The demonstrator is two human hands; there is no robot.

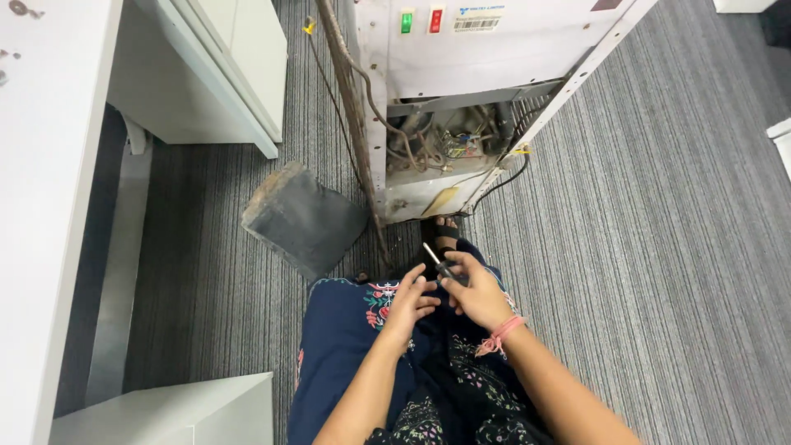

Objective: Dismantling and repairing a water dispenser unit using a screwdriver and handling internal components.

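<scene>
My right hand (476, 290), with a pink band at the wrist, grips a screwdriver (437, 259) whose metal shaft points up toward the machine. My left hand (409, 305) rests beside it, fingers loosely curled and touching the tool's handle end; whether it holds anything small is hidden. Both hands hover over my lap, covered in dark blue embroidered cloth. Just ahead stands a white appliance (461, 99) with its lower back open, showing tubes, wires and a compressor area (449, 144). My sandalled foot (446, 233) sits at its base.
A dark, worn panel (303, 219) lies tilted on the grey striped carpet to the left of the machine. White cabinets (222, 66) stand at the upper left, a white desk edge (41, 206) at far left, another white box (165, 412) at the lower left.
</scene>
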